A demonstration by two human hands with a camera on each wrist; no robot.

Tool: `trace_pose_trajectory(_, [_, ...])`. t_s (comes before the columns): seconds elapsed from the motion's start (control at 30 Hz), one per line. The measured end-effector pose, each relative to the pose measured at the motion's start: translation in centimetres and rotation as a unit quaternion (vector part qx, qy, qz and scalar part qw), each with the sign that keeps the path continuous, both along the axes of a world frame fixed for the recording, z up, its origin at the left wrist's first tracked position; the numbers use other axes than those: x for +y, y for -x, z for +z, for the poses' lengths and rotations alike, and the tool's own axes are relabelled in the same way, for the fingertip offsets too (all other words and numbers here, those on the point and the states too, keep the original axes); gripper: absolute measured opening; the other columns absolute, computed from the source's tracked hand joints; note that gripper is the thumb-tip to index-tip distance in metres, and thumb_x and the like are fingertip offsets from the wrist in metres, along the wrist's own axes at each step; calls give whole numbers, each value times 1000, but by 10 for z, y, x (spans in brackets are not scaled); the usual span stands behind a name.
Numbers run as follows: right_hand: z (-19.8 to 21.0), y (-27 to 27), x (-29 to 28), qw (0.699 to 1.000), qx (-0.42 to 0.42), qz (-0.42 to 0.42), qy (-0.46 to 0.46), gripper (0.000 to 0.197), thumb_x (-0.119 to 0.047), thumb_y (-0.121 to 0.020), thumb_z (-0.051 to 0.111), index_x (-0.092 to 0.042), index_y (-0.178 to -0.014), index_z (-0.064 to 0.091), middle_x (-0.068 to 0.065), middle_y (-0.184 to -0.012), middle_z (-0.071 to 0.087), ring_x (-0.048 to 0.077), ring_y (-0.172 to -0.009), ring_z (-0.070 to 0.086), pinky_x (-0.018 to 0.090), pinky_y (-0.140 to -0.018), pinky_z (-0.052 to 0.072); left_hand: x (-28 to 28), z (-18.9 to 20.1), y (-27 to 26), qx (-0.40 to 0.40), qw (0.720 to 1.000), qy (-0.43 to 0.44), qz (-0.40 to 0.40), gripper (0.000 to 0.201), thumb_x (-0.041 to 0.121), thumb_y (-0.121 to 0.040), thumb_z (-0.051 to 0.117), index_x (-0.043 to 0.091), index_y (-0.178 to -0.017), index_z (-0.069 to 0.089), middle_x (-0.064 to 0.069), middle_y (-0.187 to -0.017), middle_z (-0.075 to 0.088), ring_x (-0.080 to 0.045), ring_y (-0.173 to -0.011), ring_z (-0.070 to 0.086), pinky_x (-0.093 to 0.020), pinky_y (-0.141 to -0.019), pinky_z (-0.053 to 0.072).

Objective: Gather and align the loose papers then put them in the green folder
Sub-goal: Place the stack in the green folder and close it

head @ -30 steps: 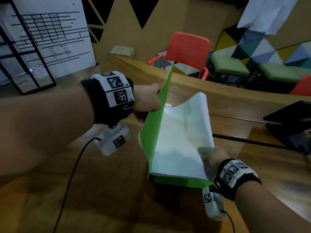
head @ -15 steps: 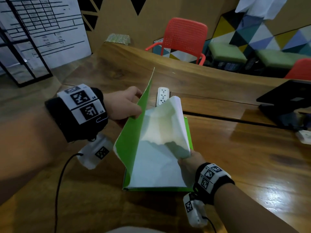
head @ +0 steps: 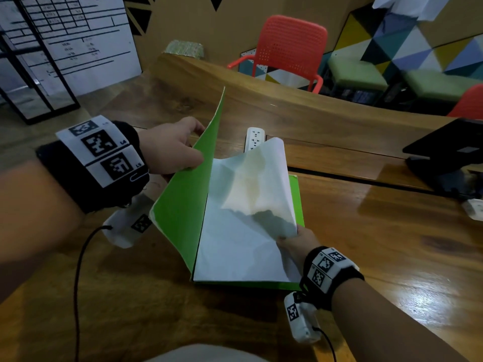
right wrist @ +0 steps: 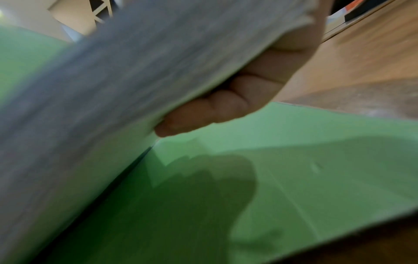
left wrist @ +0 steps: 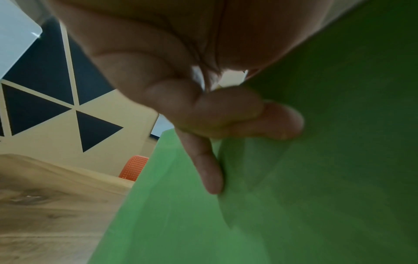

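The green folder (head: pixel 183 205) lies open on the wooden table, its back cover flat and its front cover raised to the left. My left hand (head: pixel 180 150) pinches the raised cover's outer edge; in the left wrist view the fingers (left wrist: pixel 237 114) press the green folder (left wrist: pixel 294 178) from outside. A stack of white papers (head: pixel 235 244) sits inside against the spine, with its far part curling upward. My right hand (head: pixel 292 239) grips the papers' right edge; in the right wrist view my fingers (right wrist: pixel 226 107) curl under the white papers (right wrist: pixel 135 80) above the green folder (right wrist: pixel 294 160).
A white power strip (head: pixel 254 138) lies just beyond the folder. A dark laptop (head: pixel 449 150) sits at the table's right, with a small white adapter (head: pixel 474 209) near it. A red chair (head: pixel 287 50) stands behind the table. Wrist-camera cables hang by both forearms.
The folder and papers have come down from a raised, tilted position onto the table. The papers have settled lower against the spine, and both hands kept their hold.
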State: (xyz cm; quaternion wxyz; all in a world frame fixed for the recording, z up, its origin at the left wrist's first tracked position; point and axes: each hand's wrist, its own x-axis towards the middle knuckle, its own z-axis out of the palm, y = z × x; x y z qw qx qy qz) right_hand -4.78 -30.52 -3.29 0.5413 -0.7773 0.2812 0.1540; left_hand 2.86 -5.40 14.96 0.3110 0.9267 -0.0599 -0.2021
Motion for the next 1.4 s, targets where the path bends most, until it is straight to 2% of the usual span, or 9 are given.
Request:
trace_pose_trajectory(0.27, [-14,1,3,993,20,50,103,36,-4,-79,65,-3,-115,61,13,-95,60,30,-95,58,40,-86,48,-6,-3,-1,14,1000,23,-1,44,6,-82,51,27,-117,33,-8,-69,62,-25,-56,60,-27,-50,48])
trace_pose_trajectory(0.4, [-13,0,3,987,46,70,138,34,-9,-80,62,-6,-114,61,14,-98,63,32,-98,61,37,-81,49,-13,-7,2,26,999,43,-11,42,6,-81,51,26,-113,34,-11,-70,63,-30,-60,62,-36,-58,54])
trace_pose_trajectory(0.47, [-10,-1,3,986,62,66,140,39,-10,-77,62,-9,-115,59,10,-98,63,33,-97,62,37,-79,54,-17,-10,4,30,998,56,-15,42,6,-81,52,26,-113,35,-11,-69,62,-30,-59,62,-37,-59,54])
trace_pose_trajectory(0.6, [-6,-4,2,985,62,60,151,49,-13,-76,68,-12,-123,52,12,-118,63,31,-106,60,38,-86,52,-25,-15,9,37,997,70,-25,44,7,-81,53,26,-117,36,-11,-71,63,-32,-63,64,-39,-61,57])
trace_pose_trajectory(0.8, [-1,-10,1,989,61,47,129,46,-15,-79,67,-12,-122,52,11,-119,62,29,-101,60,34,-83,51,-29,-21,11,43,995,82,-22,50,6,-81,52,24,-124,35,-14,-73,61,-32,-63,63,-39,-59,57])
trace_pose_trajectory(0.93, [-4,-7,4,988,78,56,122,49,-12,-77,68,-12,-124,53,12,-119,63,31,-106,60,38,-87,51,-32,-22,15,45,995,82,-22,49,6,-81,52,23,-124,35,-14,-72,60,-38,-68,65,-49,-68,58])
trace_pose_trajectory(1.07, [-6,-6,5,984,93,80,128,54,-13,-76,72,-11,-126,53,13,-122,63,31,-109,60,37,-89,51,-34,-24,18,50,995,76,-32,49,9,-80,50,23,-124,34,-28,-87,68,-44,-78,68,-53,-71,58])
trace_pose_trajectory(1.27, [-7,-8,3,978,114,99,142,55,-15,-76,73,-10,-127,52,13,-125,62,31,-112,59,41,-94,50,-39,-29,21,48,994,92,-24,50,10,-81,51,25,-125,33,-23,-92,70,-39,-78,70,-47,-69,60])
trace_pose_trajectory(1.4, [-7,-9,3,971,121,125,166,56,-19,-75,74,-12,-127,52,12,-125,62,30,-111,60,40,-93,51,-43,-32,22,48,993,110,-22,52,8,-80,51,21,-127,32,-22,-83,68,-31,-64,66,-32,-55,58])
